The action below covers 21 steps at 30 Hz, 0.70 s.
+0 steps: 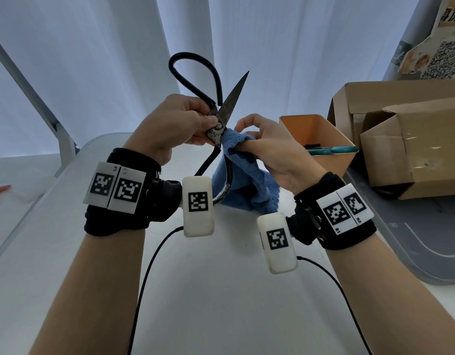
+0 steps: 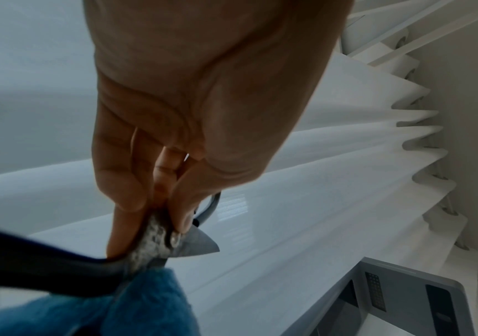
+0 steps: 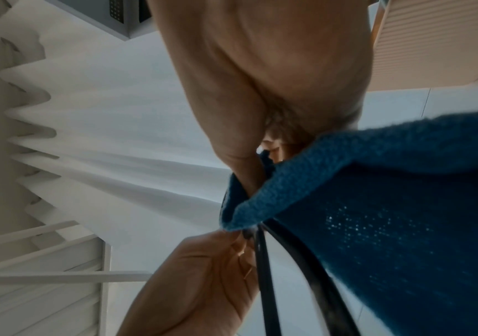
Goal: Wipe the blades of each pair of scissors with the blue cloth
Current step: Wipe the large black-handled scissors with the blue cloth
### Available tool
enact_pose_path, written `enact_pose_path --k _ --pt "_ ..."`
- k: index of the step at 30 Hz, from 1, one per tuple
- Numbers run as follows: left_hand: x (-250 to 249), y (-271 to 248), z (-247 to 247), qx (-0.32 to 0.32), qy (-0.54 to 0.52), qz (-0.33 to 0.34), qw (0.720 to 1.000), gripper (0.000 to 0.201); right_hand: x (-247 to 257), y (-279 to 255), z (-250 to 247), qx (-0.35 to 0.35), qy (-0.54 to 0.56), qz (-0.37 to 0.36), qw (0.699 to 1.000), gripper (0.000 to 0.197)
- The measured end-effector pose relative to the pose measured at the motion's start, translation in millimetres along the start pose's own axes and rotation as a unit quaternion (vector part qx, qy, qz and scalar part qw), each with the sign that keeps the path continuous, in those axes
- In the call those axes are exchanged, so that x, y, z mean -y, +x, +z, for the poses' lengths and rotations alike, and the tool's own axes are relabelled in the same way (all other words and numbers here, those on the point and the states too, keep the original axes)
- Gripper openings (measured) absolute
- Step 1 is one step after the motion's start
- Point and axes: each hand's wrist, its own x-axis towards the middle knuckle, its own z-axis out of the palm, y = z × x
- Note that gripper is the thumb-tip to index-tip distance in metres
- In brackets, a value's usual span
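A makeshift recording corner, more studio than home

White curtains (image 1: 106,47) hang behind a plain white bench (image 1: 221,290); opened cardboard boxes (image 1: 413,149) and an orange bin (image 1: 321,139) crowd its right side.

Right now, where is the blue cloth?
In the head view, the blue cloth is mid-frame, held by the right hand against the big black scissors, left of the orange bin.

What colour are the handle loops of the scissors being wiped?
Black. The scissors show their looped handles best in the head view, above the left hand.
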Motion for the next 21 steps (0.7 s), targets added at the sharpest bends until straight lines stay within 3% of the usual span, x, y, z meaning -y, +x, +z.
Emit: enact_pose_path --k 5,12,16,21 --pt "2 -2 -5 -0.010 -0.007 -0.004 1.000 0.007 5 0 -2 -0.015 0.024 -0.013 1.000 0.015" --pt "6 -3 -25 -0.085 -0.031 -0.007 0.996 0.015 4 4 -19 -0.153 0.086 -0.034 0.984 0.011" --pt "7 -4 -37 -0.115 -0.054 -0.006 0.992 0.009 1 8 -23 -0.223 0.103 -0.035 0.969 0.014" --pt "4 -7 -34 -0.073 -0.052 -0.007 0.996 0.011 2 5 -24 -0.214 0.039 -0.037 0.975 0.023"
